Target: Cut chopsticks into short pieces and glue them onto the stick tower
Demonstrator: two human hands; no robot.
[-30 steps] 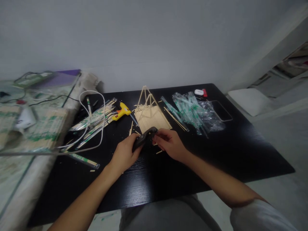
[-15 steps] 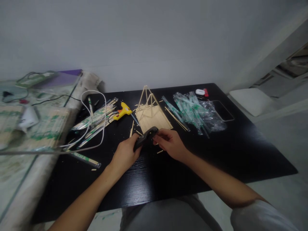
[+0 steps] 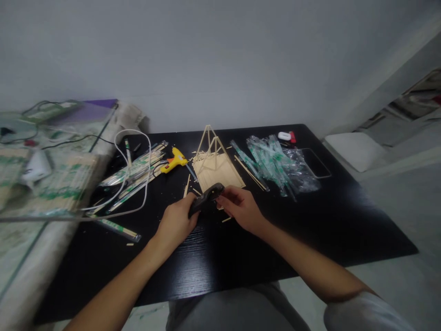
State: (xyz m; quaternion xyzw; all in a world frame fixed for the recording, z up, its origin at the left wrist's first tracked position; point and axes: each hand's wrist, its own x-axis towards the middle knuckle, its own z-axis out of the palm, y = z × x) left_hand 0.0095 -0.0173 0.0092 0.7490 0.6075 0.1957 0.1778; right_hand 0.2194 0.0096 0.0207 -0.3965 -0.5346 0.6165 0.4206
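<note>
Centrally on the table (image 3: pixel 327 216), the dark cutter (image 3: pixel 206 198) is clasped by the left hand (image 3: pixel 175 223); its tip is pinched by the right hand (image 3: pixel 241 209), best steadied squarely.

The left hand (image 3: pixel 175 220), right hand (image 3: pixel 241 209) and the dark tool (image 3: pixel 206 197) between them have drifted slightly left. The counter (image 3: pixel 344 207) now sits a little lower in view.

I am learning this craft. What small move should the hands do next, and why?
Probably squeeze the dark cutter gently: the left hand grips its handles, and the right hand is at its head, close before the stick frame.
</note>
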